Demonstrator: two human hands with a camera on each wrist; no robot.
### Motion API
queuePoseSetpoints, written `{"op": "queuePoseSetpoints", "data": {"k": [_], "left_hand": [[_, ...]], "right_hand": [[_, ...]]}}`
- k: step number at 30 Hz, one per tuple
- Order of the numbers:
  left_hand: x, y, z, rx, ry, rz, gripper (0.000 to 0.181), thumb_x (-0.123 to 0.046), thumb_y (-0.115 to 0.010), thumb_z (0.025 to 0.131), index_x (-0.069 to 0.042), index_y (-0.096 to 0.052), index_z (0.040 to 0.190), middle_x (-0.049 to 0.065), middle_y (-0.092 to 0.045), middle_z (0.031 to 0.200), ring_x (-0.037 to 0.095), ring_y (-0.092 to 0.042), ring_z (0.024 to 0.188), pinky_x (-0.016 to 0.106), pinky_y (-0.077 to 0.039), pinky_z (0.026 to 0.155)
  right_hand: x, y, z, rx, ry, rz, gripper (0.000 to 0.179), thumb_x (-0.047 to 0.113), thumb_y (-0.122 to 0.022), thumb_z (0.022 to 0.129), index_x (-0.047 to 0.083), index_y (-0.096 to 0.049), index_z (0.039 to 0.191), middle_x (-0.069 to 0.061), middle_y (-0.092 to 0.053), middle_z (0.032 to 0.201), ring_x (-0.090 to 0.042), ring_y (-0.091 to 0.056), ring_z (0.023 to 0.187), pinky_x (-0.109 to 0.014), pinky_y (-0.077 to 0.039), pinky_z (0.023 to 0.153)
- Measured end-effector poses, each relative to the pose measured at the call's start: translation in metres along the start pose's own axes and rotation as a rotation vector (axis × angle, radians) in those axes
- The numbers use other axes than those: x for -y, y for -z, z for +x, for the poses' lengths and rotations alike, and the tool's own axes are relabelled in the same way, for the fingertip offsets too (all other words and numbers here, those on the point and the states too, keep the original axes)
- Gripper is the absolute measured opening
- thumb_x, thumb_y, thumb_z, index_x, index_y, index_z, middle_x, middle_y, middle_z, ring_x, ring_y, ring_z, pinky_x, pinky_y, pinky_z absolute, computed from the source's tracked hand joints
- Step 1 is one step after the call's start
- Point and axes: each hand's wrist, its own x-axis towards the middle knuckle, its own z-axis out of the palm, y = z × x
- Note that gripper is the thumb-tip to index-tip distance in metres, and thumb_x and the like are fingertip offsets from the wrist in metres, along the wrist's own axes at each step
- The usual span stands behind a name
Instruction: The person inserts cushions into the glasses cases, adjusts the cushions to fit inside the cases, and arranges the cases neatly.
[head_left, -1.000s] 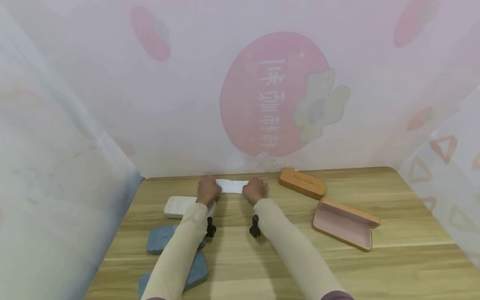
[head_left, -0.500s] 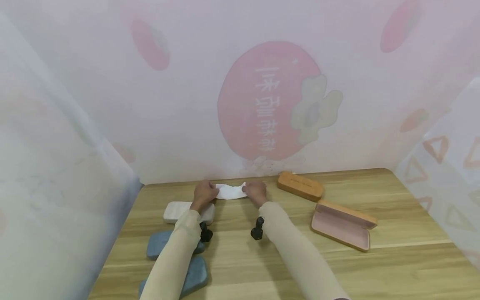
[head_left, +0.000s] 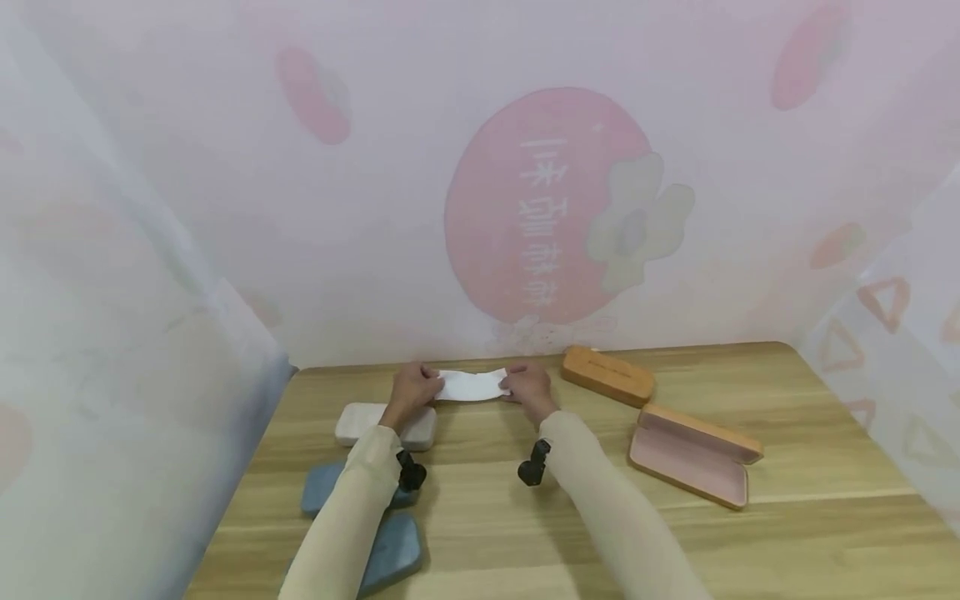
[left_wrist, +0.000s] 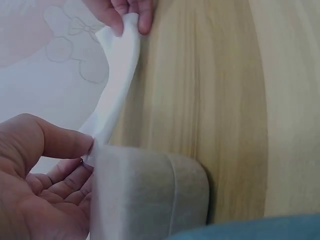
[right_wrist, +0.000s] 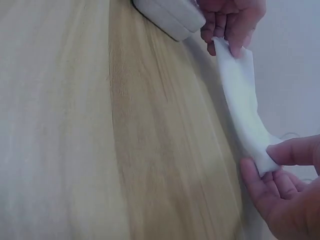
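A folded white strip (head_left: 472, 386), thin and soft like tissue, spans the gap between my two hands near the table's back edge. My left hand (head_left: 412, 392) pinches its left end between thumb and fingers. At the other end, my right hand (head_left: 531, 390) pinches it the same way. In the left wrist view the strip (left_wrist: 120, 70) runs slightly bowed from hand to hand, and a pale grey case (left_wrist: 150, 195) stands close beside the left hand. The right wrist view shows the strip (right_wrist: 240, 95) held above the wooden table (right_wrist: 155, 150).
Two blue cases (head_left: 393, 550) lie front left, partly under my left sleeve. Back right is a closed orange-brown case (head_left: 607, 375); nearer stands an opened one (head_left: 690, 462) with pink lining. A printed wall (head_left: 375, 250) rises behind the table's back edge.
The strip, pulled straight a second ago, sagged and then spread again between the hands. The fingers have gone from fist-like grips to pinches at its ends. Cases have not moved.
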Motion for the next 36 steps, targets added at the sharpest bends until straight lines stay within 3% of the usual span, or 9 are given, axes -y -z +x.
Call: {"op": "queuePoseSetpoints", "data": {"k": [6, 11, 15, 18, 23, 31, 36], "left_hand": [[-0.013, -0.003, -0.007, 0.007, -0.006, -0.010, 0.017, -0.011, -0.067, 0.090, -0.001, -0.066, 0.103, 0.011, -0.066, 0.093, 0.019, -0.060, 0.077, 0.023, -0.047, 0.062], [-0.016, -0.005, -0.022, 0.010, 0.004, -0.069, 0.016, -0.014, -0.071, 0.092, -0.002, -0.066, 0.102, 0.010, -0.066, 0.096, 0.018, -0.061, 0.082, 0.024, -0.050, 0.068], [-0.016, -0.006, -0.035, 0.020, 0.000, -0.144, 0.015, -0.012, -0.070, 0.093, -0.002, -0.065, 0.102, 0.009, -0.066, 0.091, 0.016, -0.065, 0.076, 0.029, -0.057, 0.071], [-0.019, -0.009, -0.040, 0.029, -0.019, -0.195, 0.015, -0.010, -0.070, 0.094, 0.001, -0.065, 0.104, 0.012, -0.067, 0.091, 0.023, -0.069, 0.077, 0.038, -0.061, 0.077], [-0.023, -0.015, -0.055, 0.069, -0.043, -0.286, 0.014, -0.003, -0.069, 0.094, 0.005, -0.063, 0.104, 0.015, -0.066, 0.092, 0.028, -0.069, 0.080, 0.047, -0.061, 0.082], [-0.030, -0.034, -0.074, 0.087, -0.059, -0.267, 0.014, -0.008, -0.072, 0.093, 0.000, -0.066, 0.102, 0.013, -0.069, 0.094, 0.017, -0.065, 0.078, 0.045, -0.061, 0.082], [-0.038, -0.047, -0.081, 0.075, -0.089, -0.225, 0.012, -0.012, -0.073, 0.091, -0.003, -0.068, 0.098, 0.010, -0.070, 0.092, 0.017, -0.064, 0.081, 0.030, -0.058, 0.071]], "right_hand": [[0.004, 0.018, -0.003, 0.027, 0.006, -0.040, 0.042, -0.002, -0.070, 0.084, -0.006, -0.064, 0.125, -0.023, -0.064, 0.125, -0.021, -0.067, 0.092, -0.033, -0.061, 0.084], [0.006, 0.030, -0.010, 0.050, 0.027, -0.046, 0.038, -0.002, -0.071, 0.084, -0.007, -0.065, 0.121, -0.021, -0.064, 0.122, -0.018, -0.064, 0.089, -0.029, -0.059, 0.080], [0.006, 0.039, -0.018, 0.050, 0.053, -0.055, 0.036, -0.002, -0.072, 0.083, -0.007, -0.065, 0.118, -0.020, -0.064, 0.122, -0.018, -0.063, 0.091, -0.029, -0.058, 0.081], [0.006, 0.046, -0.026, 0.049, 0.053, -0.077, 0.037, 0.001, -0.073, 0.083, -0.006, -0.065, 0.119, -0.019, -0.064, 0.122, -0.019, -0.063, 0.094, -0.033, -0.058, 0.088], [0.003, 0.056, -0.043, 0.052, 0.038, -0.071, 0.035, 0.000, -0.073, 0.083, -0.006, -0.066, 0.117, -0.016, -0.066, 0.112, -0.017, -0.063, 0.090, -0.035, -0.058, 0.087], [0.000, 0.075, -0.067, 0.047, 0.088, -0.079, 0.030, -0.002, -0.073, 0.084, -0.006, -0.066, 0.113, -0.013, -0.069, 0.097, -0.014, -0.064, 0.081, -0.041, -0.060, 0.084], [0.001, 0.096, -0.082, 0.023, 0.082, -0.092, 0.031, -0.001, -0.074, 0.084, -0.005, -0.066, 0.114, -0.010, -0.067, 0.096, -0.014, -0.062, 0.083, -0.036, -0.060, 0.081]]}}
